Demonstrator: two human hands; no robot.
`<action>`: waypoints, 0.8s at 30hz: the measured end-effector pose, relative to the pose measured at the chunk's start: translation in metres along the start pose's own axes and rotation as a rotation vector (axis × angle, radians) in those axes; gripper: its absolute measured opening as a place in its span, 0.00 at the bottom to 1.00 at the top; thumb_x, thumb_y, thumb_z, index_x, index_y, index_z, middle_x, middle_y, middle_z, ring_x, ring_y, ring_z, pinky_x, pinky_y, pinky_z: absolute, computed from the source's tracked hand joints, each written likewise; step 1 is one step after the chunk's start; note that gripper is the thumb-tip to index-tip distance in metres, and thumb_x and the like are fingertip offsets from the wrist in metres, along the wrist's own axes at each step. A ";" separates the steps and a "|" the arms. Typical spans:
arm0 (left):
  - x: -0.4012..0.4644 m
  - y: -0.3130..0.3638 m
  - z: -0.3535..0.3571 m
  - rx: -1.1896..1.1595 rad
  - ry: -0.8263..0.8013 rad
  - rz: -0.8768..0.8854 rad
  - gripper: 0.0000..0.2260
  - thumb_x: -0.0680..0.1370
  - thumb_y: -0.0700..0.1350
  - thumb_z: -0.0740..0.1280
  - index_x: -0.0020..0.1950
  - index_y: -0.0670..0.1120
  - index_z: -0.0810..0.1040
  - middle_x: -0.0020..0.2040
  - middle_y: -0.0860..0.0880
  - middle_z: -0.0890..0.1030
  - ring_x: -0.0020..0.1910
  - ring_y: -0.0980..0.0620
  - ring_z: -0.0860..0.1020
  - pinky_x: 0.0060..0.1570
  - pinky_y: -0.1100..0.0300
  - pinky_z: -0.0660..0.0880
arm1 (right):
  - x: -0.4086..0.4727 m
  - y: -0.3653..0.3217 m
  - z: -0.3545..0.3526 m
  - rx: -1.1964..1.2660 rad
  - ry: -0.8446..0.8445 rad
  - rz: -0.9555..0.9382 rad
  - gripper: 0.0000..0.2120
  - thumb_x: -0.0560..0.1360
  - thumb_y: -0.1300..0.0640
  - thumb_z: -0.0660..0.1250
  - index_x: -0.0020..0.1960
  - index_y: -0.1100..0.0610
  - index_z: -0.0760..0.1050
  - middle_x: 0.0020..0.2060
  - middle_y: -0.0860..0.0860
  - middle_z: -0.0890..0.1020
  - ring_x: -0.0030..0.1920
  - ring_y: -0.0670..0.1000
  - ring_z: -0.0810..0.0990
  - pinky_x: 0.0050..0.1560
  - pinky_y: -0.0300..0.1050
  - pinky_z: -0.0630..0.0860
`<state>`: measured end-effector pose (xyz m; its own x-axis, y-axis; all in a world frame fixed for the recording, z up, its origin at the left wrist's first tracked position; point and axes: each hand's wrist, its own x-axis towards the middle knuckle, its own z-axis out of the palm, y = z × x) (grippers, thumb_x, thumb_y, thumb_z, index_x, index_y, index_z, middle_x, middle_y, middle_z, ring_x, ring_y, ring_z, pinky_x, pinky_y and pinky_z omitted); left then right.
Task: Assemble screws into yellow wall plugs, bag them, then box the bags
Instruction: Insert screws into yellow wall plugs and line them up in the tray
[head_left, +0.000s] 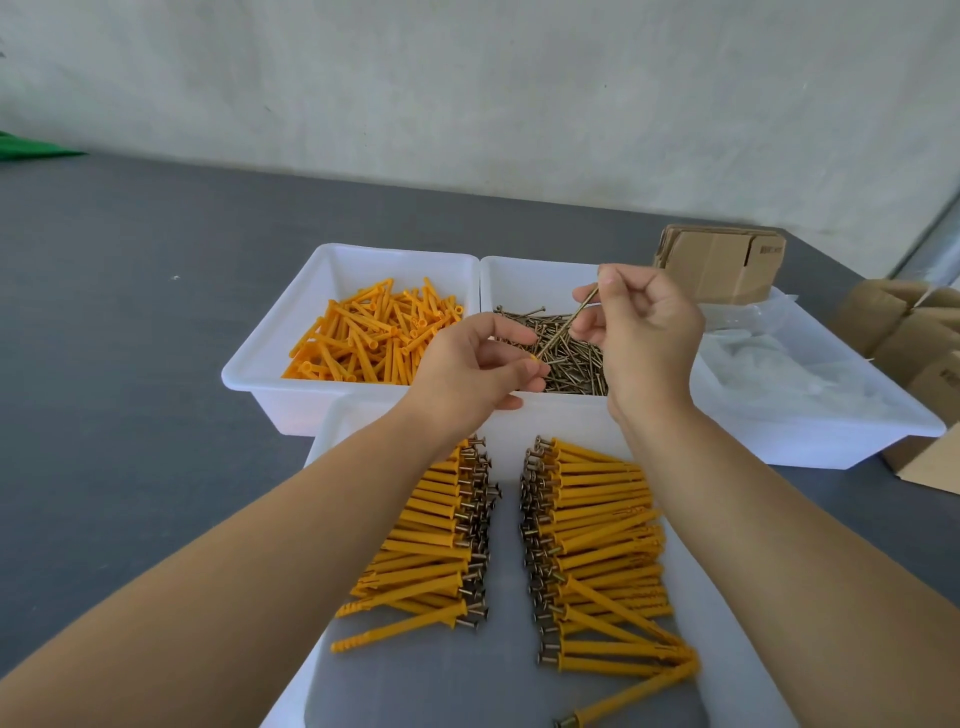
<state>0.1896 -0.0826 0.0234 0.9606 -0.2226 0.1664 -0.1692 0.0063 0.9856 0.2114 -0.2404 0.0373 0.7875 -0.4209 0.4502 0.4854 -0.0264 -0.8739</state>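
Note:
My left hand (475, 364) grips a yellow wall plug (532, 359); only its open end shows past my fingertips. My right hand (641, 332) pinches a long screw (566, 327) near its head, and the screw's tip meets the plug's open end. Both hands hover above the white bin of loose screws (563, 358). To its left stands a white bin of loose yellow plugs (363, 338). Near me, a shallow white tray (332, 447) holds two rows of finished plug-and-screw pieces (597, 545), screw heads facing the middle.
A third white bin (831, 426) at the right holds clear plastic bags. Flattened cardboard boxes (719, 265) stand behind it, and open cardboard boxes (914, 332) sit at the far right. Grey tabletop (130, 338) spreads to the left. A pale wall stands behind.

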 end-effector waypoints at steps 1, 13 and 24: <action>0.000 0.000 0.000 -0.010 0.000 0.000 0.09 0.78 0.35 0.69 0.58 0.41 0.77 0.44 0.44 0.86 0.44 0.53 0.85 0.41 0.61 0.82 | -0.001 0.000 0.000 -0.033 -0.029 -0.007 0.07 0.81 0.63 0.65 0.45 0.56 0.78 0.36 0.52 0.84 0.28 0.50 0.79 0.35 0.45 0.79; -0.004 0.007 -0.001 -0.067 -0.260 0.126 0.12 0.75 0.34 0.72 0.57 0.43 0.81 0.38 0.49 0.82 0.37 0.51 0.78 0.37 0.59 0.77 | 0.003 0.001 -0.014 -0.218 -0.066 0.072 0.16 0.79 0.45 0.62 0.38 0.46 0.83 0.34 0.41 0.82 0.34 0.46 0.74 0.42 0.48 0.71; -0.041 0.002 0.050 0.555 -0.618 0.284 0.13 0.68 0.40 0.80 0.35 0.45 0.76 0.36 0.49 0.80 0.35 0.50 0.80 0.37 0.54 0.78 | 0.010 0.011 -0.026 -0.274 -0.024 0.141 0.15 0.76 0.46 0.63 0.34 0.44 0.82 0.36 0.39 0.83 0.37 0.48 0.75 0.46 0.51 0.71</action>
<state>0.1386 -0.1226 0.0170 0.6020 -0.7736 0.1978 -0.6211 -0.2980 0.7248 0.2146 -0.2683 0.0277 0.8501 -0.4162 0.3227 0.2531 -0.2145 -0.9434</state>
